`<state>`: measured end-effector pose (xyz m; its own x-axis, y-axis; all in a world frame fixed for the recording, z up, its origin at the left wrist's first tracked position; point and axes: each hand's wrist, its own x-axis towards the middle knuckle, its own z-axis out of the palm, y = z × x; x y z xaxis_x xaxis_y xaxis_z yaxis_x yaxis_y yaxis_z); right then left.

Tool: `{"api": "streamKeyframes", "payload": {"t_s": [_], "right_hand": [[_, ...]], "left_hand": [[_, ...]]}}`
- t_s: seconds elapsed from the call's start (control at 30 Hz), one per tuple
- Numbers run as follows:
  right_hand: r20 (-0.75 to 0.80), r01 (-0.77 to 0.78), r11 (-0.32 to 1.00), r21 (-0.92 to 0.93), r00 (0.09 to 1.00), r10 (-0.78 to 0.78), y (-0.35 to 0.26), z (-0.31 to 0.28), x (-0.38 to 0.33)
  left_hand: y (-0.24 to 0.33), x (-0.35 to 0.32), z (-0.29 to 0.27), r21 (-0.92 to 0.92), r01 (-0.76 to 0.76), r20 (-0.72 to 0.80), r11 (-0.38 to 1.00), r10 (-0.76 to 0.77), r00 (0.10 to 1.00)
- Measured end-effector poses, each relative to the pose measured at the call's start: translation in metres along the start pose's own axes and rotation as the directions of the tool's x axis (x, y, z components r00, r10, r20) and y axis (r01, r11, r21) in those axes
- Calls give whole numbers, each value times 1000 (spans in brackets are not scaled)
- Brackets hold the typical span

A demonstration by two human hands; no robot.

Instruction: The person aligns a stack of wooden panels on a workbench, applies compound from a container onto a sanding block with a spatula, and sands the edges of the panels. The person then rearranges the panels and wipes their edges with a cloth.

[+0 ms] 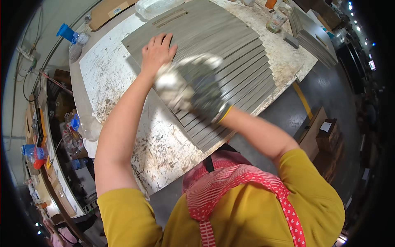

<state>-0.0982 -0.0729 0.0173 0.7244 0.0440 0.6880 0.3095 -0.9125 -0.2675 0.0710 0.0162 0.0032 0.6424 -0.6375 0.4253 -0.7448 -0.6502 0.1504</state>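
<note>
The worktop (111, 78) carries a fan of grey slats (230, 53) reaching its right edge. The left hand (157, 52) lies flat on them — fingers together. The gloved right hand (205, 92) grips a pale rag (170, 84) — blurred — beside it.

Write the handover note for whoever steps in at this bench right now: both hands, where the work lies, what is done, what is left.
Left hand: bare, pressed flat on the fanned grey strips, steadying them.
Right hand: gloved, motion-blurred, gripping a pale cloth on the strips.
Strips lie overlapping on the worn white bench; a second grey stack sits at the far right edge.
Done: cannot tell how much is wiped.
Left: probably the rest of the fan.
</note>
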Motion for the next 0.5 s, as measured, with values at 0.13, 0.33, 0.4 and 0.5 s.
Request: {"api": "streamKeyframes", "payload": {"t_s": [0.13,0.33,0.4,0.5], "right_hand": [[494,-177,649,740,798,-346,-77,57,-82],[571,-503,353,789,812,-120,-39,-50,-53],[434,-234,741,629,897,-86,-30,-47,-43],[286,198,971,134,930,-229,-7,-32,-43]], "left_hand": [[3,1,2,-39,-17,12,999,18,1000],[3,-4,2,-23,11,48,1000,-10,999],[-1,-2,-3,-22,46,81,999,-44,996],[-1,-2,0,-7,33,113,999,-32,993]]}}
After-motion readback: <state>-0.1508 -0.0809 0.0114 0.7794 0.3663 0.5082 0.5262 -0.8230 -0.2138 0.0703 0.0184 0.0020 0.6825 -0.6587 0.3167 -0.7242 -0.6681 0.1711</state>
